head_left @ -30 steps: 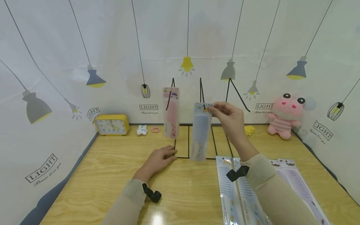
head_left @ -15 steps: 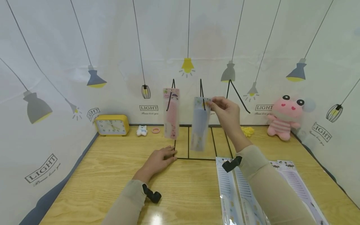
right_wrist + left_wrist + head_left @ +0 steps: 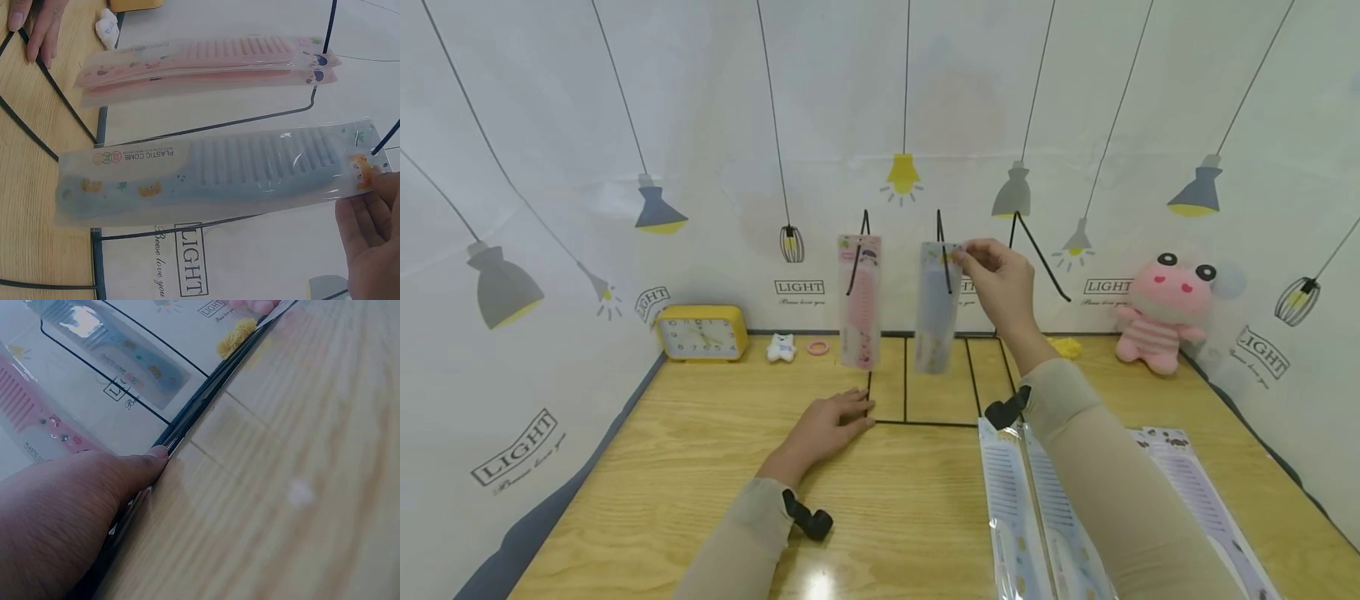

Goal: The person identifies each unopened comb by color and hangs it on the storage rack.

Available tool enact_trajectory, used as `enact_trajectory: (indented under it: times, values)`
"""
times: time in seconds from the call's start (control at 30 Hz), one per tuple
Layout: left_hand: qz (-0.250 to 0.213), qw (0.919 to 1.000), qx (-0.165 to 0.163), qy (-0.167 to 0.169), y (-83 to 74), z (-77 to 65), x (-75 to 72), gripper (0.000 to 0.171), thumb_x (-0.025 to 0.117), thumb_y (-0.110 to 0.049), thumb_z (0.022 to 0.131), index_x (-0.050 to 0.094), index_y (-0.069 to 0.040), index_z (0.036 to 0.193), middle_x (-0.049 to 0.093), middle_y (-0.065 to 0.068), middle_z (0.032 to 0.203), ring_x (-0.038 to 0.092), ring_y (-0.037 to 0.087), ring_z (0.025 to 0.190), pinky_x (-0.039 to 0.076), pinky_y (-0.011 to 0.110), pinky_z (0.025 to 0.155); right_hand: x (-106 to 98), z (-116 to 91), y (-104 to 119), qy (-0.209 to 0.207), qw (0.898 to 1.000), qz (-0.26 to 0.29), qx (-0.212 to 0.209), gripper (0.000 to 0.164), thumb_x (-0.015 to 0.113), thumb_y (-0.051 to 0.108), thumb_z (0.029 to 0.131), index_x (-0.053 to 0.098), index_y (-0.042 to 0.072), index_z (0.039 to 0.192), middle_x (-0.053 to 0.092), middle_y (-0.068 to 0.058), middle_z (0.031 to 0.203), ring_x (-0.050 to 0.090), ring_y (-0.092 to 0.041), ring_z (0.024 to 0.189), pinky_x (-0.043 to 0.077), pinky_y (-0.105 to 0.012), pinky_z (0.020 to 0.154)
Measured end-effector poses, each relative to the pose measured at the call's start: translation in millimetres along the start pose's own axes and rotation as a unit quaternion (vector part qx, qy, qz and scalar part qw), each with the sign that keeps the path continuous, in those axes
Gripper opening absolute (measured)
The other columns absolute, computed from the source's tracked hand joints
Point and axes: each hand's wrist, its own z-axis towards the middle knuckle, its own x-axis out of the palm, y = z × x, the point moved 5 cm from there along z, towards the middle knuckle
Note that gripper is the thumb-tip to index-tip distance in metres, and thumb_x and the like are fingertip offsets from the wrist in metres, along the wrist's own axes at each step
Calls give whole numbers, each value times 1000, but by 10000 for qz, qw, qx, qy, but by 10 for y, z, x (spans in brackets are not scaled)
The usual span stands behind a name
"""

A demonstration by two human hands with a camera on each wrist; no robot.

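My right hand [image 3: 1006,287] pinches the top corner of a blue plastic comb in a clear sleeve [image 3: 932,312]. A black prong of the wire rack [image 3: 925,424] runs through the sleeve's top end, and the prong's tip shows in front in the head view. On the prong to the left hang pink packaged combs [image 3: 859,308]; two of them show in the right wrist view. My left hand [image 3: 822,427] rests on the rack's front left base corner, fingers extended. In the left wrist view its thumb [image 3: 147,467] touches the black wire.
Blue packaged combs [image 3: 1013,508] and purple ones [image 3: 1198,492] lie at the right front, partly under my right forearm. Along the back stand a yellow clock [image 3: 700,333], a white bear figure [image 3: 781,347], a pink ring [image 3: 817,347], a yellow thing [image 3: 1064,347] and a pink plush [image 3: 1165,308].
My right hand has raised the blue comb package and pushed it back along the middle prong, so more of the prong shows in front. My left hand has stayed put.
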Motion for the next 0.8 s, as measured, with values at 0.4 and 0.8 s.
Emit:
enact_trajectory:
  times: [0.4,0.8]
  values:
    - [-30,10000,-18,-6,10,7,25,42,63,-36,100,64,-18,138,50,1,151,38,19,145,27,46,121,-136,-161,-148,-71,9961,-876,52,38,71,43,94,74,9,111,75,-5,103,70,-16,93,58,-31,81]
    - [-69,9999,-82,11,0,-9,10,41,64,-36,100,64,-19,138,49,1,151,37,19,145,28,45,121,-345,-559,-463,698,9892,-1136,613,50,72,57,88,76,13,111,76,-3,103,69,-17,92,55,-35,79]
